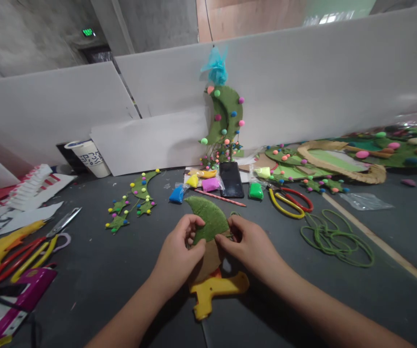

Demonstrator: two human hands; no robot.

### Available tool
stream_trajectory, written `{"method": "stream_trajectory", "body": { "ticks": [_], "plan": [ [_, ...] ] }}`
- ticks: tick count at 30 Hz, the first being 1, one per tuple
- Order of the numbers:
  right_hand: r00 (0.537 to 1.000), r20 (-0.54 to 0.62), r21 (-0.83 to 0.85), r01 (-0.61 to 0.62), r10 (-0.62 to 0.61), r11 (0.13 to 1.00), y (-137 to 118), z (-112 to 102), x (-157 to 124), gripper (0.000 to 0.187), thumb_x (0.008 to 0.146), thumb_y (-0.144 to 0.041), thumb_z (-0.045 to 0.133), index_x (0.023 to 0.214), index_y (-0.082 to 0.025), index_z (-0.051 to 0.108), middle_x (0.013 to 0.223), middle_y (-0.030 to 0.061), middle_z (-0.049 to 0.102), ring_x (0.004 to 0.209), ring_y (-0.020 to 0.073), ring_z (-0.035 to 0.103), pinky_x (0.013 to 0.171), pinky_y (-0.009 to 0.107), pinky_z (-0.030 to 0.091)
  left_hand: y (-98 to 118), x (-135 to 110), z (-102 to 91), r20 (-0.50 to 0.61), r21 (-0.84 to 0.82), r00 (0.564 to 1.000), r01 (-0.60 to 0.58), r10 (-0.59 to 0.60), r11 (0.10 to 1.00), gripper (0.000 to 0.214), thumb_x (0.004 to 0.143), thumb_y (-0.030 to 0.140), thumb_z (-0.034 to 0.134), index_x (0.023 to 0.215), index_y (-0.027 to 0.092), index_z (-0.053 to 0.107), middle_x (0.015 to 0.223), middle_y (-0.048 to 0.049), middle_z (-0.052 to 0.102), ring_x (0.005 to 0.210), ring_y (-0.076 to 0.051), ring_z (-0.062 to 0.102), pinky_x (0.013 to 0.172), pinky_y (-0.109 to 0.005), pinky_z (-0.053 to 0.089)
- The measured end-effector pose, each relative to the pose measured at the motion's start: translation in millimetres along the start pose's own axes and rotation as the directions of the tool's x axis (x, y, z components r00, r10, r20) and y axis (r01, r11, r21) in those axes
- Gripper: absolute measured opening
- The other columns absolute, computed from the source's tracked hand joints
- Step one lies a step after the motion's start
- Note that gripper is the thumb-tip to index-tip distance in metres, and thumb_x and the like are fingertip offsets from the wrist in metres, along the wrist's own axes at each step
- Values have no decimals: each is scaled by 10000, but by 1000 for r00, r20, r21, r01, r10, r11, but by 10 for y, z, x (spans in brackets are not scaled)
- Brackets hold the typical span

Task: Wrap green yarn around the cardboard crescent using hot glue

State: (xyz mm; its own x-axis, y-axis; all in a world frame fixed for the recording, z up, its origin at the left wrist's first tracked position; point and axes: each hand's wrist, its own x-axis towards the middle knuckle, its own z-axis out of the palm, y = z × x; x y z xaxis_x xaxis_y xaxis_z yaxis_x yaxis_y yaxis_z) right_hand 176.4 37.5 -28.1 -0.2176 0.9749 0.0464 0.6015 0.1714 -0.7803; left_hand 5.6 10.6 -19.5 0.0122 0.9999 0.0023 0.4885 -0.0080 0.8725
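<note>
Between my hands is a cardboard crescent (pixel 208 222), its upper part covered in green cord or yarn and its lower part bare brown. My left hand (pixel 180 249) grips its left edge, thumb in front and fingers curled behind. On the right edge, my right hand (pixel 250 241) pinches the crescent where green meets brown; a bit of green cord shows by its fingers. A yellow glue gun (pixel 212 290) lies on the table just below the crescent, close to both wrists. The crescent's lower tip is partly hidden.
Scissors (pixel 291 202) and loose green cord (pixel 335 239) lie to the right. Ahead are a phone (pixel 231 180), clay packets (pixel 211 184) and a striped stick (pixel 221 197). More scissors (pixel 30 251), a decorated crescent (pixel 145 186) and a paper cup (pixel 89 159) are left. White boards (pixel 284 87) stand behind.
</note>
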Motion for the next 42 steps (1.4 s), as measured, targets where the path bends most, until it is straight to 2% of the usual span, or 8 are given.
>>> {"method": "stream_trajectory", "body": {
  "ticks": [10, 13, 16, 20, 23, 33, 37, 42],
  "plan": [
    [1000, 17, -15, 17, -17, 1000, 4, -29, 0, 214, 738, -297, 602, 627, -211, 440, 592, -43, 464, 565, 134, 439, 521, 241, 287, -25, -22, -7, -10, 92, 999, -49, 50, 995, 223, 762, 153, 513, 957, 250, 467, 851, 34, 534, 766, -137, 520, 700, -260, 391],
    [998, 45, 1, 53, -53, 999, 33, -63, 18, 116, 755, -298, 609, 734, -202, 549, 605, -41, 497, 567, 135, 460, 521, 237, 296, -35, 2, -40, -27, 122, 999, -41, 44, 992, 224, 767, 165, 512, 969, 251, 468, 837, 33, 530, 748, -139, 507, 693, -265, 385],
    [996, 44, 25, 75, -76, 997, 62, -98, 38, 137, 762, -283, 616, 864, -196, 588, 607, -44, 511, 562, 132, 469, 514, 229, 301, -45, 30, -75, -37, 149, 998, -39, 45, 988, 224, 766, 172, 515, 973, 246, 470, 827, 28, 534, 747, -144, 508, 689, -269, 381],
    [988, 42, 17, 150, -151, 989, 67, -135, 47, 55, 787, -244, 585, 763, -195, 577, 616, -34, 523, 577, 131, 463, 533, 229, 307, -37, 34, -102, -21, 174, 998, -58, 62, 983, 219, 769, 171, 512, 975, 238, 480, 822, 22, 540, 737, -145, 508, 687, -272, 380],
    [983, 30, 11, 180, -180, 984, 53, -152, 45, 103, 792, -215, 565, 692, -196, 556, 627, -28, 527, 594, 133, 460, 552, 233, 311, -15, 19, -110, 6, 171, 997, -81, 81, 982, 207, 778, 172, 509, 973, 238, 484, 824, 21, 545, 730, -144, 508, 689, -273, 384],
    [996, 20, 83, 81, -83, 993, 58, -123, 41, 87, 762, -237, 559, 686, -195, 550, 594, -36, 518, 567, 132, 455, 531, 229, 309, -1, 13, -82, 11, 165, 995, -99, 98, 981, 188, 781, 167, 527, 935, 247, 455, 845, 33, 510, 776, -143, 520, 700, -262, 383],
    [994, 97, 205, 37, -58, 978, 67, -120, 61, 118, 764, -274, 547, 738, -182, 615, 579, -43, 505, 552, 127, 457, 522, 229, 319, 17, 8, -99, 31, 143, 994, -105, 102, 984, 174, 789, 164, 518, 932, 244, 460, 841, 34, 506, 772, -141, 515, 709, -262, 383],
    [989, 143, 371, -34, -22, 928, 52, -133, 87, 143, 737, -295, 549, 659, -176, 568, 571, -45, 486, 526, 110, 433, 500, 222, 318, 53, -1, -112, 63, 80, 992, -114, 109, 990, 155, 783, 162, 517, 915, 234, 481, 840, 26, 511, 765, -143, 510, 715, -256, 389]
  ]
}}
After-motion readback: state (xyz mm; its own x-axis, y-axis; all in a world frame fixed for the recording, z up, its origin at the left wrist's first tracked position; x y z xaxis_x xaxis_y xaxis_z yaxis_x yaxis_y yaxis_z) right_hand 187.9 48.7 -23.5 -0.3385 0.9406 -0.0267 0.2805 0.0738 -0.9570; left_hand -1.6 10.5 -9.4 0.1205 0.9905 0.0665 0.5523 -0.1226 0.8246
